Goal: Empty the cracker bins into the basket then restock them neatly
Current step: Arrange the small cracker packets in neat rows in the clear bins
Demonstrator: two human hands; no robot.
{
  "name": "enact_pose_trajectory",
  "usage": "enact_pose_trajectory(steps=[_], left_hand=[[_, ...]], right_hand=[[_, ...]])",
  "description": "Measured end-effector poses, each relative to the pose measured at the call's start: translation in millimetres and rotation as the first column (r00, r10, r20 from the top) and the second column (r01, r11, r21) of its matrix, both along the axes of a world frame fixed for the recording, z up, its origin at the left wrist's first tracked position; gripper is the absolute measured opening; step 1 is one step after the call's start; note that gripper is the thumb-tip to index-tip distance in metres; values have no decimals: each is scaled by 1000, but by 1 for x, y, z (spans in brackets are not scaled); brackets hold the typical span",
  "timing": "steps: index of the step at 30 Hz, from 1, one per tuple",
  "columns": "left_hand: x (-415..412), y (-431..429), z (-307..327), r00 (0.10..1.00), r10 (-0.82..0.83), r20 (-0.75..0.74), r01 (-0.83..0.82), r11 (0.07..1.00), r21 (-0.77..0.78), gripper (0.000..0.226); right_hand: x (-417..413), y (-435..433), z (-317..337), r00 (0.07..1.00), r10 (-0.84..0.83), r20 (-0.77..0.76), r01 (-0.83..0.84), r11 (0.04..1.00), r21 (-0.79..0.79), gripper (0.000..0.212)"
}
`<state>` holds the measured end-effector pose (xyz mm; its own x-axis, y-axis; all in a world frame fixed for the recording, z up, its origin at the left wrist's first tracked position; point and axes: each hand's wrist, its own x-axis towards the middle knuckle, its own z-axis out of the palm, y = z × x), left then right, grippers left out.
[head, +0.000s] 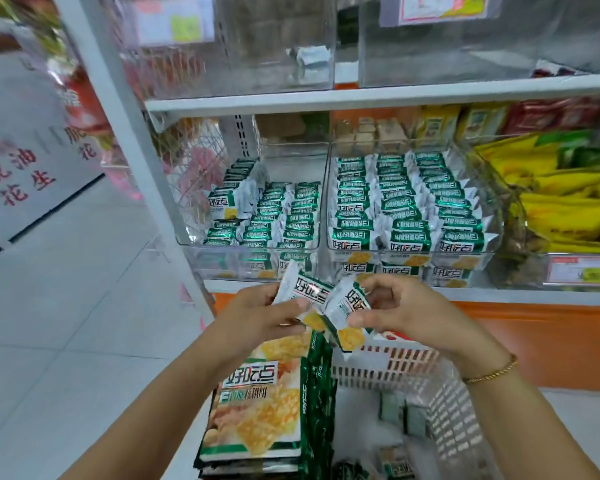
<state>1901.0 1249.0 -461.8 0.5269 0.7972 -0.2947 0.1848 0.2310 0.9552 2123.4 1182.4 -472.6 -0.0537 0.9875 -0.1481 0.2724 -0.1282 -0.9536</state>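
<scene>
Two clear cracker bins sit side by side on the middle shelf. The left bin (187, 233) is partly filled with green-and-white cracker packets; the right bin (492, 216) holds tight upright rows of them. In front of the shelf, my left hand (257, 313) grips one cracker packet (303, 289), and my right hand (406, 310) pinches a second packet (347, 306). The two packets touch above the white basket (388, 365). A few loose packets (395, 410) lie on the basket's floor.
A stack of large green cracker bags (267, 410) stands at the basket's left side. Yellow snack packs (561, 202) fill the bin to the right. Two clear bins stand on the upper shelf (361, 95). White tiled floor lies to the left.
</scene>
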Motion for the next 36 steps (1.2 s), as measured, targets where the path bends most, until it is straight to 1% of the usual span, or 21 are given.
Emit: enact_pose_trajectory(steps=[2,3,6,7,9,10,13,14,16,18,19,20,22,24,26,28,29,31,33,35,36], left_hand=[[-6,5,3,995,85,61,-82,996,-40,9],[-9,7,4,992,105,72,-103,994,-36,11],[-16,12,7,987,147,67,-148,989,2,34],[-18,13,9,984,162,73,-162,987,-1,38],[-20,16,10,985,160,66,-160,987,-12,37],[-20,16,12,988,143,54,-142,990,-12,35],[-19,16,17,991,120,54,-119,993,-21,17],[-18,16,20,989,131,66,-129,991,-30,18],[-18,19,23,982,162,96,-157,986,-56,23],[-21,24,26,977,178,116,-171,983,-71,42],[-24,27,27,980,163,111,-158,986,-53,51],[-26,29,30,987,130,99,-129,991,-21,55],[-33,31,34,994,61,87,-66,996,59,53],[-40,37,38,993,61,105,-71,993,98,48],[-46,43,43,985,75,156,-91,991,96,45],[-50,50,47,967,116,225,-133,989,60,41],[-52,54,49,956,151,251,-165,986,37,42],[-55,63,51,936,207,285,-217,976,3,46],[-57,71,52,923,240,300,-252,968,1,47],[-60,80,50,907,298,298,-314,949,6,47],[-62,86,47,893,353,279,-370,929,10,48]], right_hand=[[-3,2,6,999,-34,18,34,999,29,44],[-3,3,9,998,-46,32,44,998,44,42],[-6,8,21,999,-14,40,11,996,84,38],[-9,11,26,999,12,45,-16,995,100,37],[-17,18,37,995,61,79,-71,988,134,34],[-22,23,42,992,63,108,-79,986,145,34],[-36,39,55,975,37,217,-70,986,149,36],[-40,43,59,969,38,246,-78,985,154,36],[-46,52,64,958,41,284,-90,982,163,33],[-52,57,68,955,28,295,-82,982,171,33],[-54,60,69,956,15,292,-73,980,187,33],[-57,62,69,955,-4,296,-60,976,208,35],[-63,69,71,938,-47,343,-45,966,255,42],[-67,77,75,928,-18,371,-76,968,237,53],[-70,88,78,936,82,343,-140,979,148,66],[-75,99,80,959,170,226,-188,980,62,70],[-79,105,79,970,186,159,-197,979,54,71],[-88,118,74,985,160,65,-164,984,63,73],[-98,131,68,994,109,23,-111,992,62,74],[-106,145,63,997,72,-35,-70,997,42,79],[-108,153,62,996,55,-64,-52,998,33,80]])
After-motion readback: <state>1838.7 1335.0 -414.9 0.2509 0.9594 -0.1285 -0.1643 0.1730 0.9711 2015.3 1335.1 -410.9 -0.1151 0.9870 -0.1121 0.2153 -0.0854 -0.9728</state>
